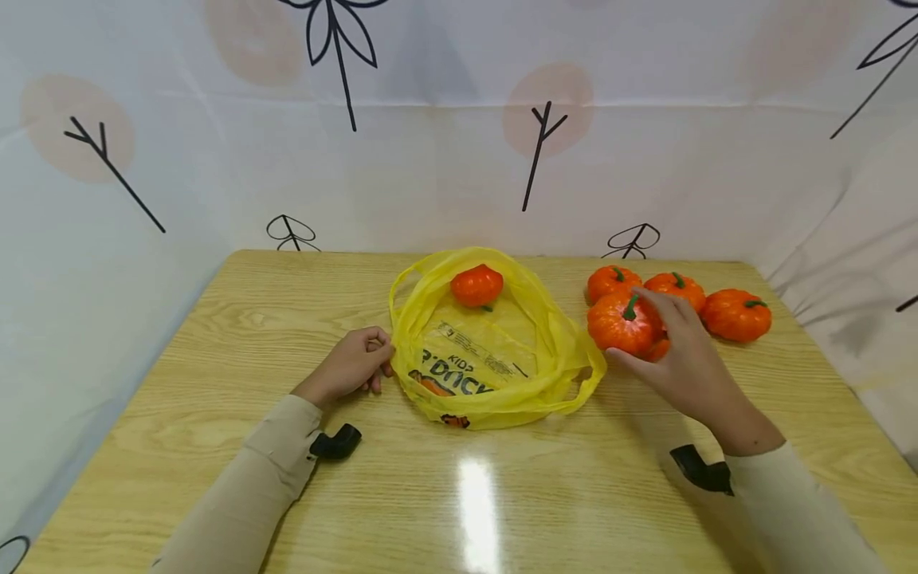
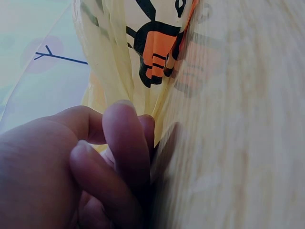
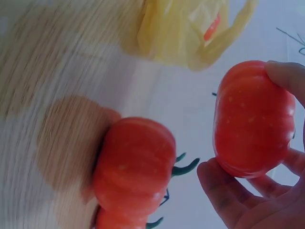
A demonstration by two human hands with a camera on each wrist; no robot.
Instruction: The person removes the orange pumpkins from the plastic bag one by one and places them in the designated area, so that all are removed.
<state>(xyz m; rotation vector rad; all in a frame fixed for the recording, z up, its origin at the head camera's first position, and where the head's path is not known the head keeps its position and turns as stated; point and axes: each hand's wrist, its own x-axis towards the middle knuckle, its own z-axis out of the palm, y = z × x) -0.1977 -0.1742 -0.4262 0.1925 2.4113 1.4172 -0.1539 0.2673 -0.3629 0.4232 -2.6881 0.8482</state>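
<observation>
A yellow plastic bag (image 1: 488, 410) lies with its mouth spread wide, and one orange toy pumpkin (image 1: 476, 285) rests inside near its far side. My left hand (image 1: 356, 360) pinches the bag's left side low by the tabletop; in the left wrist view the folds of the bag run down to the curled fingers (image 2: 125, 138). To the right of the bag, my right hand (image 1: 681, 351) grips another toy pumpkin (image 1: 620, 323) between thumb and fingers, its green stem upward. The right wrist view shows this held pumpkin (image 3: 255, 119) raised off the table.
Several more toy pumpkins stand at the right back, among them a rear one (image 1: 613, 281), a middle one (image 1: 676, 288) and a rightmost one (image 1: 737, 316). Another is partly hidden below the held one. A patterned white cloth (image 1: 445, 175) hangs behind the wooden table (image 1: 402, 494).
</observation>
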